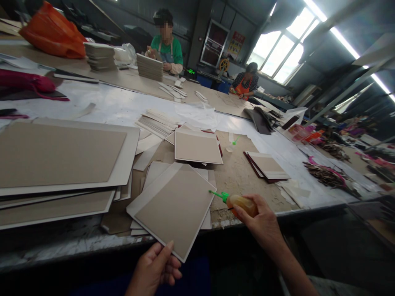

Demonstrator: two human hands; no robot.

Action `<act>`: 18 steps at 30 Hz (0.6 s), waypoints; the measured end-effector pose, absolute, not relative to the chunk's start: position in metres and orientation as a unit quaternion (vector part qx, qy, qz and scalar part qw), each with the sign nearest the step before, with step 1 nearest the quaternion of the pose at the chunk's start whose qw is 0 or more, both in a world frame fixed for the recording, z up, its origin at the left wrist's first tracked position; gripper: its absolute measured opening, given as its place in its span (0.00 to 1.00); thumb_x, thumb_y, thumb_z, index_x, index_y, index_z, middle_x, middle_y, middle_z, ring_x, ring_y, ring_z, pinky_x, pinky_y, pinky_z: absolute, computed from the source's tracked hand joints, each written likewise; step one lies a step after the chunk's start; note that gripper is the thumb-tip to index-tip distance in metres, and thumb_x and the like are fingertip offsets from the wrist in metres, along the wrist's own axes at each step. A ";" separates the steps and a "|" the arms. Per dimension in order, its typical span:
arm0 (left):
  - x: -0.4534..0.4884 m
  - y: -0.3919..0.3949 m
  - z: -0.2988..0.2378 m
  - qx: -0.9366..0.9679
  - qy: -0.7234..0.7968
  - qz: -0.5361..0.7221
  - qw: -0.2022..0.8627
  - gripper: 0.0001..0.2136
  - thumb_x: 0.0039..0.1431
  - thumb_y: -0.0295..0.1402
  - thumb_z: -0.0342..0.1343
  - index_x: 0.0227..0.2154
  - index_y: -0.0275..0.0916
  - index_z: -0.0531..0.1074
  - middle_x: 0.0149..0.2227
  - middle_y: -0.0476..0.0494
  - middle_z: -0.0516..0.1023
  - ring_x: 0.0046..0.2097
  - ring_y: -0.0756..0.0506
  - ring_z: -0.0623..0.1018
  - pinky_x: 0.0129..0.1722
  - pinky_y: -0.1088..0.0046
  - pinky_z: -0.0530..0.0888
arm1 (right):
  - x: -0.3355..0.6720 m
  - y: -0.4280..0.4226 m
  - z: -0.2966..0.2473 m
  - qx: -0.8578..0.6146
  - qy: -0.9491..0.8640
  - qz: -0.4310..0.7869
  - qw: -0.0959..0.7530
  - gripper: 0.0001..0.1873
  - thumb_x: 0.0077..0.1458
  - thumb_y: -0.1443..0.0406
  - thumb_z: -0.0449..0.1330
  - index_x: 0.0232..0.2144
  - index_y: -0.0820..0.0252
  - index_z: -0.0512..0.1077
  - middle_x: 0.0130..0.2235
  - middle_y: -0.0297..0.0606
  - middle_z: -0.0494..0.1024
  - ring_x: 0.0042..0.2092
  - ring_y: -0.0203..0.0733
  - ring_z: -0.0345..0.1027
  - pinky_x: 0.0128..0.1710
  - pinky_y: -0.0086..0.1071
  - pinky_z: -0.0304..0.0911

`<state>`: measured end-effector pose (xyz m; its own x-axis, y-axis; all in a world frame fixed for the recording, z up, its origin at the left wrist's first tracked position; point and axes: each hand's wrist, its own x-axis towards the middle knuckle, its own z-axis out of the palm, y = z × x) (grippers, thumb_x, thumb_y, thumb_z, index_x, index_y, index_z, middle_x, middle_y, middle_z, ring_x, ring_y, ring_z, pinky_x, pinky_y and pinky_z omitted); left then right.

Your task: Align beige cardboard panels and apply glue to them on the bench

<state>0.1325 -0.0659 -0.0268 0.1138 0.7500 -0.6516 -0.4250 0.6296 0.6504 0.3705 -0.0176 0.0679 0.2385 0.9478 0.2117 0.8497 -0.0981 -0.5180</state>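
Observation:
My left hand (159, 265) pinches the near corner of a beige panel with a pale border (175, 205), which lies turned at an angle over other sheets and juts past the table edge. In my right hand (262, 220) is a squeeze bottle (242, 204) of amber liquid with a green nozzle. The nozzle's tip is at the panel's right corner; whether it touches I cannot tell. Just beyond lies a stack of smaller beige panels (197, 146). A second small bottle with a green tip (230, 147) is on the brown board.
Large beige panels (61, 154) are piled at left. A small stack with dark red pieces (267, 166) lies at right, near a bundle of dark strips (325, 174). Two co-workers sit across the table, one in green (177, 51), one in an orange apron (246, 84). An orange bag (54, 33) stands far left.

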 end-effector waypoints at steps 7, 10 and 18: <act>0.132 -0.065 -0.032 0.152 0.532 0.403 0.729 0.26 0.27 0.54 0.63 0.19 0.35 0.64 0.14 0.48 0.72 0.15 0.50 0.71 0.13 0.81 0.63 | 0.361 -0.036 0.075 -0.733 -0.613 0.147 0.256 0.17 0.45 0.53 0.58 0.35 0.57 0.68 0.33 0.36 0.74 0.34 0.43 0.68 0.35 0.35 0.63; 0.129 -0.065 -0.032 0.155 0.525 0.383 0.744 0.27 0.26 0.54 0.64 0.20 0.35 0.65 0.15 0.48 0.73 0.16 0.50 0.72 0.14 0.80 0.64 | 0.354 -0.049 0.077 -0.721 -0.616 0.207 0.240 0.16 0.44 0.55 0.58 0.35 0.57 0.68 0.33 0.35 0.74 0.32 0.41 0.69 0.33 0.33 0.64; 0.125 -0.066 -0.013 0.192 0.516 0.390 0.738 0.23 0.36 0.51 0.61 0.22 0.34 0.67 0.19 0.46 0.74 0.20 0.50 0.73 0.18 0.79 0.67 | 0.345 -0.061 0.078 -0.716 -0.618 0.231 0.229 0.16 0.42 0.55 0.58 0.34 0.56 0.69 0.33 0.35 0.75 0.31 0.41 0.69 0.30 0.32 0.64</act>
<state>0.1254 -0.0660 -0.0129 0.1638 0.7735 -0.6122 -0.3783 0.6224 0.6852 0.3453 -0.0608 0.0775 0.1302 0.9903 -0.0482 0.7793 -0.1322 -0.6125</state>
